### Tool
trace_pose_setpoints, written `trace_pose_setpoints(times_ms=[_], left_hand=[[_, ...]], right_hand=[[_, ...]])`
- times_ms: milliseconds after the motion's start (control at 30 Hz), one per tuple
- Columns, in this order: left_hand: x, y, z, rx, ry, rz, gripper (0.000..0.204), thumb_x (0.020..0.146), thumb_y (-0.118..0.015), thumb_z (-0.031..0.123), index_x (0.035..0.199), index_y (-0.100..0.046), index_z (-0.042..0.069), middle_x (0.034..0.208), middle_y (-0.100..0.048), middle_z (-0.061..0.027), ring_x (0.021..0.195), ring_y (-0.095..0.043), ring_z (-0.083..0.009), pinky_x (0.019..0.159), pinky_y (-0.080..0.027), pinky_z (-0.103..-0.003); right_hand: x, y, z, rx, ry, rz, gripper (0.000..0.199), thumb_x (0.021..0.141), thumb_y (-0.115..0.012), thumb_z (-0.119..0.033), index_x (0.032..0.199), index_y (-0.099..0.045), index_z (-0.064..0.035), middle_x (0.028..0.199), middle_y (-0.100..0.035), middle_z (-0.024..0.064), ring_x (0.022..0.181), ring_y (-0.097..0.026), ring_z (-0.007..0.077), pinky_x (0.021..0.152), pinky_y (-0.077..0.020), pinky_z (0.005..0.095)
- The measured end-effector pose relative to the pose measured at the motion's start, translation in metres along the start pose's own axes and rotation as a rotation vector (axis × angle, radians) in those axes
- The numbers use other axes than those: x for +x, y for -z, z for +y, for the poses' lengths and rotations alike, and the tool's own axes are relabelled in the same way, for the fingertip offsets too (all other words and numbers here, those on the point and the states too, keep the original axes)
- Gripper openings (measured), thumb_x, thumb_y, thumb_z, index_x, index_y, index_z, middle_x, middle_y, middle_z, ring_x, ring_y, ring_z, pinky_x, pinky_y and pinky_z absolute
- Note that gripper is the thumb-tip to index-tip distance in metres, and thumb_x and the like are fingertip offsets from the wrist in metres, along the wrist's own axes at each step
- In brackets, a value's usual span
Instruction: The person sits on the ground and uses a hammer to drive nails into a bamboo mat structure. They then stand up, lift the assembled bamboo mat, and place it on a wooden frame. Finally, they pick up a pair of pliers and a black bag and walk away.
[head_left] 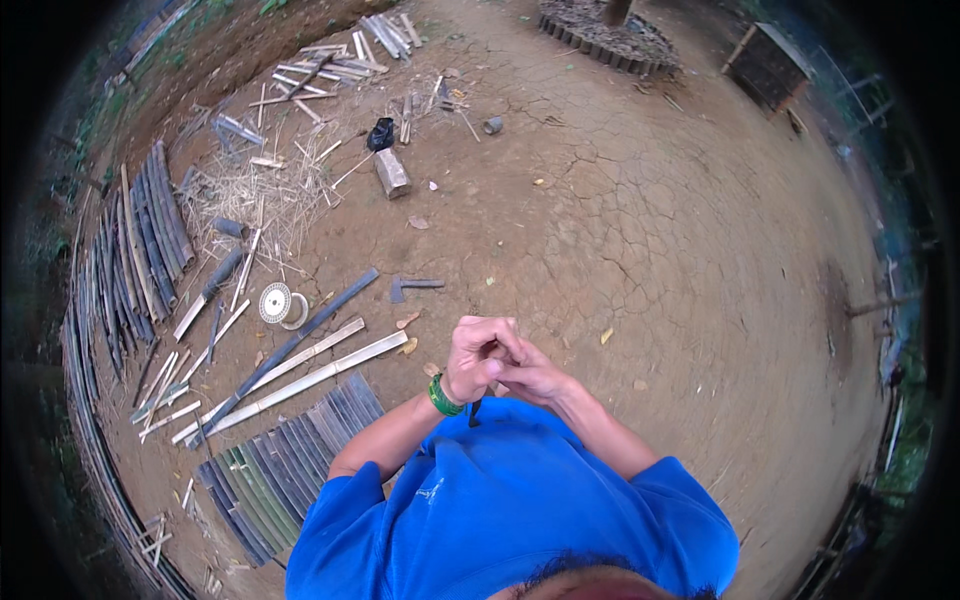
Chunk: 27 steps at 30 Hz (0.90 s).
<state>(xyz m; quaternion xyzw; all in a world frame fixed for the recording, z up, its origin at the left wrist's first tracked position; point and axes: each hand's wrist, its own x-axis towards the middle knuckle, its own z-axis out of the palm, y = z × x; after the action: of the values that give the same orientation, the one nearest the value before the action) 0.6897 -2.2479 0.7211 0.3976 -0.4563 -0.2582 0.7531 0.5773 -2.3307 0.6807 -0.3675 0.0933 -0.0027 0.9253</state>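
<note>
In front of my chest, my left hand (478, 358) and my right hand (537, 378) meet, touching at the fingers. The left fingers curl over into a closed grip, and the right fingers press together against them. Whatever lies between them, if anything, is hidden or too small to make out. A green woven band (444, 396) circles my left wrist. Just under the left hand, a dark narrow thing (475, 412) shows against my blue shirt (530, 490); its kind is unclear. The nearest tool is a hatchet (412, 287) on the ground, ahead and left of my hands.
A spool (275, 302) stands left, beside long bamboo strips (300, 383) and a dark pole (290, 350). Slats form a panel (290, 450) near my left elbow. Bamboo poles (140, 240), shavings (270, 195) and a wood block (393, 173) lie farther off.
</note>
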Motion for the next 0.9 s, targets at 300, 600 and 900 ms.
trace_pose_setpoints(times_ms=[300, 600, 900], left_hand=[[0.212, 0.128, -0.085, -0.084, -0.064, 0.279, 0.057, 0.087, -0.059, 0.056, 0.073, -0.058, 0.001, 0.057, -0.038, 0.0022, 0.054, -0.036, -0.0107, 0.052, -0.028, -0.028], [0.465, 0.294, -0.178, -0.067, -0.03, 0.318, 0.061, 0.086, -0.057, 0.059, 0.076, -0.058, -0.001, 0.059, -0.037, 0.0018, 0.055, -0.036, -0.0105, 0.053, -0.029, -0.027], [0.659, 0.468, -0.274, -0.193, -0.051, 0.586, 0.057, 0.088, -0.057, 0.055, 0.082, -0.055, -0.002, 0.064, -0.037, 0.0003, 0.059, -0.036, -0.0108, 0.054, -0.028, -0.027]], right_hand=[[0.254, 0.103, -0.144, -0.157, -0.203, -0.271, 0.03, 0.088, -0.071, -0.006, 0.112, -0.054, -0.0078, 0.11, -0.057, 0.0001, 0.111, -0.053, 0.0079, 0.096, -0.0444, 0.0262], [0.531, 0.188, -0.296, -0.041, -0.286, -0.372, 0.032, 0.089, -0.067, 0.0, 0.117, -0.054, -0.0065, 0.114, -0.056, 0.001, 0.112, -0.052, 0.0088, 0.095, -0.0452, 0.0259], [0.812, 0.261, -0.393, 0.008, -0.498, -0.516, 0.041, 0.089, -0.066, 0.002, 0.125, -0.049, -0.0067, 0.119, -0.055, 0.002, 0.119, -0.051, 0.0118, 0.106, -0.0393, 0.029]])
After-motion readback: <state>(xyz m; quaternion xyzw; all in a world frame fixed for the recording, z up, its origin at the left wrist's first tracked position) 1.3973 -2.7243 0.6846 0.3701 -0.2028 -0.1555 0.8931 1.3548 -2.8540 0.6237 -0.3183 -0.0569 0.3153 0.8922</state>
